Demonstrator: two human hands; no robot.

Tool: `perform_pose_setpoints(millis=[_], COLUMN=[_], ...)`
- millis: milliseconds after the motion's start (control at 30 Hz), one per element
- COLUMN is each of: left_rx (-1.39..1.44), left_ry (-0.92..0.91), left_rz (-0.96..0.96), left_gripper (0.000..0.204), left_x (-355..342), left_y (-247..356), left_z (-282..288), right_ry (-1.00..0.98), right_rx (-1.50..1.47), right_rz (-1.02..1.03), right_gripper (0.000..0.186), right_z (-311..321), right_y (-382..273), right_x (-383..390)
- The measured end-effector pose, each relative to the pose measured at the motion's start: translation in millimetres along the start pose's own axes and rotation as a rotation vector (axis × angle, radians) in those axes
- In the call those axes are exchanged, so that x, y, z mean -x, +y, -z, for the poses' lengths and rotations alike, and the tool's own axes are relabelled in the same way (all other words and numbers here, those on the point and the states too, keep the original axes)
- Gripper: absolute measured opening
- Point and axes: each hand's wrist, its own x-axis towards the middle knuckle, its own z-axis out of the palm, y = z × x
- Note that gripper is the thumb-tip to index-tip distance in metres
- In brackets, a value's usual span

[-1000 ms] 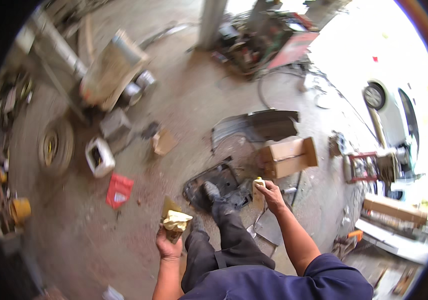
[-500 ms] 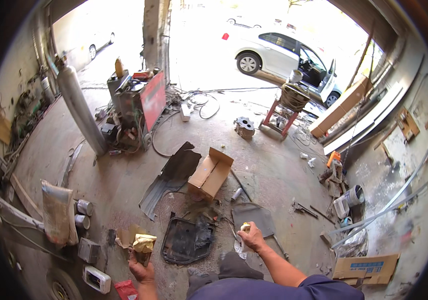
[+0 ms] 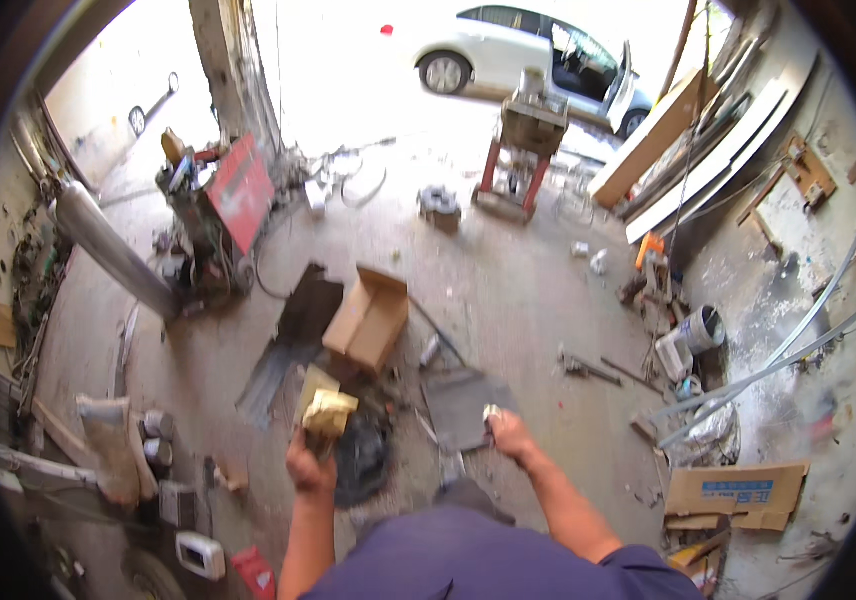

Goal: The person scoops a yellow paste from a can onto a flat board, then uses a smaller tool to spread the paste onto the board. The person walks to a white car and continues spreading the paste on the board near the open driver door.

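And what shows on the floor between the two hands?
In the head view, from left hand to right hand: a blurred black tray-like piece, then a flat dark grey sheet. A pale object near it is too blurred to name.

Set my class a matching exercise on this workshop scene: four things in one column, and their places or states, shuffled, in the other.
Column one
1. Gold-coloured wrapping
2. Small pale object
3. Cardboard box
4. White car

Column two
A. Outside, with a door open
B. In the person's right hand
C. Brown, open, on the floor
D. In the person's left hand

Pairs: 1-D, 2-B, 3-C, 4-A
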Motion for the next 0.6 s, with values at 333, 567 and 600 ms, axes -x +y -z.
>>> perform_pose_setpoints(millis=[333, 567, 600], left_rx=[-0.254, -0.313, -0.317], left_ry=[-0.178, -0.299, -0.320], left_rz=[0.127, 0.254, 0.272], left_gripper=[0.040, 0.045, 0.045], left_x=[-1, 13, 13], left_y=[-110, -148, -150], left_z=[-161, -209, -212], right_ry=[-0.067, 0.007, 0.006], right_rx=[-0.396, -0.477, -0.478], right_rz=[0.171, 0.144, 0.134], right_gripper=[0.046, 0.042, 0.040], right_z=[109, 140, 143], right_y=[-132, -143, -149], right_x=[42, 59, 60])
